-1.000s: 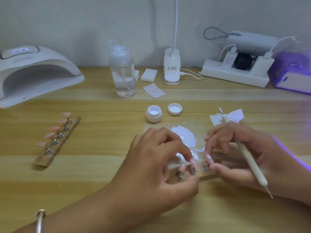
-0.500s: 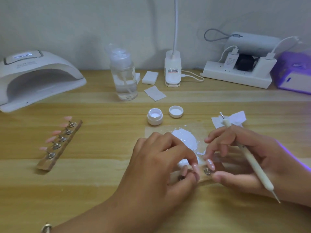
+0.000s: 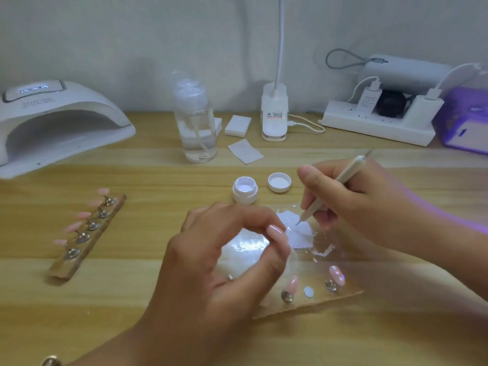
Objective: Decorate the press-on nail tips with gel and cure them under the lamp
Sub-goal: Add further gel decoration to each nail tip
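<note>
Home nail-art desk, by the look of it, not a salon. I'm at a light wood table pushed to a plain white wall. White curing lamp far left, a second lamp glowing purple far right. Along the back: power strip crowded with chargers, clip-lamp base, pump bottle of clear liquid, stacked wipe pads. Nearer me an open gel pot and its lid, plus a wooden strip holding pink nail tips.
</note>
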Available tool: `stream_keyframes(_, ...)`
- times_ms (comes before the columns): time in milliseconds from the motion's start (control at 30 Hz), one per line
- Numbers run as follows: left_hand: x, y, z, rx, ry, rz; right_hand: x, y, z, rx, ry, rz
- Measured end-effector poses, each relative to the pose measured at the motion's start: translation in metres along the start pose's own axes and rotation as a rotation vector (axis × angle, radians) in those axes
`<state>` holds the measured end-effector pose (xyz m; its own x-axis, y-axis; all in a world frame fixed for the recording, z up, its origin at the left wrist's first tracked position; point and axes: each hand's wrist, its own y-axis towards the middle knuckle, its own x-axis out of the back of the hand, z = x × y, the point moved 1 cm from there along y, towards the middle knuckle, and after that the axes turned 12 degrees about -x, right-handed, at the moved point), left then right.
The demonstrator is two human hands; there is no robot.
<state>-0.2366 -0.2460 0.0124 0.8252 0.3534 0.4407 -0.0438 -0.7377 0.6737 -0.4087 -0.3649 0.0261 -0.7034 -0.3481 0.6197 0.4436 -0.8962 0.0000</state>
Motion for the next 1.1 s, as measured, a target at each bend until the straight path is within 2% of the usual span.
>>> stream_keyframes(100,0.000,0.001,0.008,0.094,-0.105,-0.018,-0.004,0.007,0.003,0.009,0.025,-0.026)
stream_keyframes(233,-0.001,0.003,0.017,0.135,-0.227,-0.034,-0.008,0.010,0.003,-0.008,-0.062,-0.005)
stream_keyframes(433,-0.003,0.004,0.026,0.227,-0.317,0.009,0.003,0.006,0.021,0.089,0.388,-0.166)
stream_keyframes(567,-0.005,0.003,0.023,0.201,-0.309,0.056,-0.009,-0.009,0.031,0.222,0.343,-0.252)
stream_keyframes(700,-0.004,0.002,0.020,0.151,-0.256,0.084,-0.019,-0.021,0.038,0.288,0.489,-0.225)
stream_keyframes(800,-0.004,0.000,0.016,0.134,-0.318,0.098,-0.024,-0.027,0.042,0.282,0.539,-0.182)
stream_keyframes(1100,-0.001,0.000,0.010,0.018,-0.283,0.151,-0.032,-0.032,0.041,0.255,0.582,-0.151)
